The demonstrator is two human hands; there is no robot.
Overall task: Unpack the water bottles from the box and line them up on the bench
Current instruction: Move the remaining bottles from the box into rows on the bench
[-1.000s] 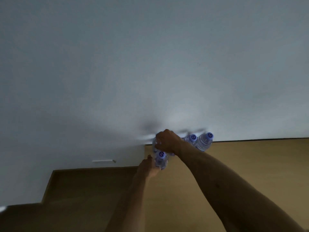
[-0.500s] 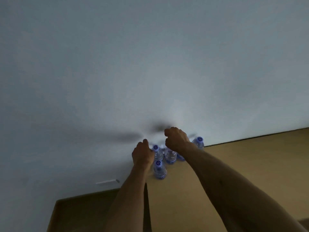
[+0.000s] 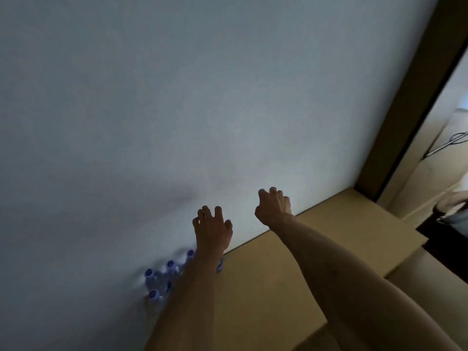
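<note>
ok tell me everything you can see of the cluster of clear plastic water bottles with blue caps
The cluster of clear plastic water bottles with blue caps stands upright on the tan wooden bench, at its far left end by the pale wall. At least five blue caps with white marks show; motion blur smears the bodies. The left forearm crosses in front, hiding some. Neither hand holds one.

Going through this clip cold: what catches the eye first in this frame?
Two bare arms reach forward, the left hand and right hand raised, open and empty against the pale wall. Below the left forearm, a cluster of blue-capped water bottles stands on the tan bench, close to the wall.
</note>
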